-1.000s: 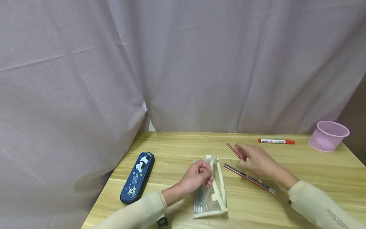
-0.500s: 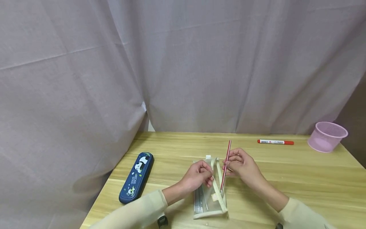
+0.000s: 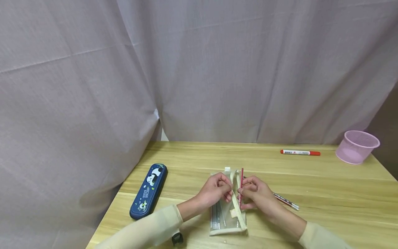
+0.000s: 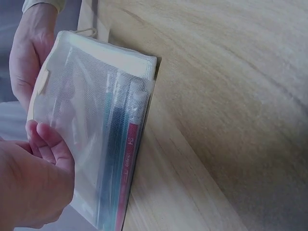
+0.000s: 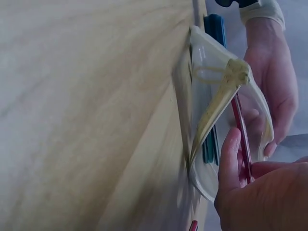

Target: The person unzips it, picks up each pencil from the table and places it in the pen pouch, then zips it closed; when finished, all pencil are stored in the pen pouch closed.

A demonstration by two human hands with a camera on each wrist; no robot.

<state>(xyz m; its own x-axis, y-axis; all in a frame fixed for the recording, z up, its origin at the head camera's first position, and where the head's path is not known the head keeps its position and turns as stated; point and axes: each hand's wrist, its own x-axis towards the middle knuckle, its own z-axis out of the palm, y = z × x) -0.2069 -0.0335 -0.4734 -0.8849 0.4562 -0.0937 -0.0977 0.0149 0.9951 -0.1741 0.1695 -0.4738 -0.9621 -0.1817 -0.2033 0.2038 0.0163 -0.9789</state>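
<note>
A clear mesh zip pouch [image 3: 228, 223] with cream edging lies on the table, its zip side spread apart. My left hand [image 3: 214, 188] pinches the near-left edge of that opening between thumb and fingers. In my right hand [image 3: 256, 193] is a red striped pencil [image 3: 242, 178], held along the opening. The right wrist view shows the pencil [image 5: 242, 127] reaching in between the two zip edges. Through the mesh in the left wrist view, several slim items show, among them a red-labelled one [image 4: 126, 163]. More pencils [image 3: 287, 201] lie behind my right hand, partly hidden by it.
A navy pencil case [image 3: 148, 192] with pandas lies at the left of the table. At the back right are a red-and-white marker [image 3: 300, 153] and a pink mesh basket [image 3: 354, 152]. A grey curtain [image 3: 211, 86] hangs behind the table's far edge.
My right hand has picked a red pencil off the table, turned it upright in view, and brought it left and down into the pouch's opening. The left hand stays at the pouch edge.
</note>
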